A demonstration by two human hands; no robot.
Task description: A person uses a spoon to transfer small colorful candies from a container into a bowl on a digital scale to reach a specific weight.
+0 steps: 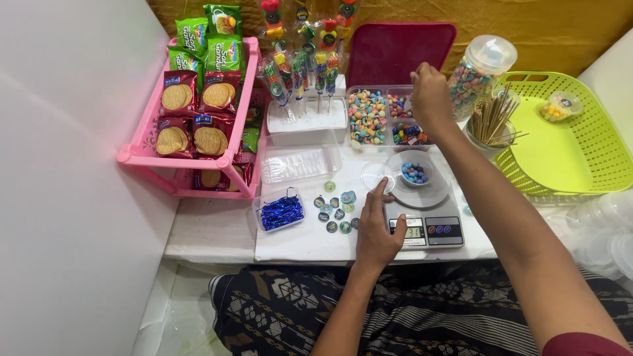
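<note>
Near the middle of the frame our left hand rests beside the grey scale, fingers touching a clear lid to keep it handy. On the scale sits a small cup of blue sweets, so we can weigh them. Higher up, our right hand is pinched shut over the candy tray; we cannot tell what it grips. At upper left, a pink rack shows red and green biscuit packs. Round stickers lie near blue ties. A green basket waits at right.
</note>
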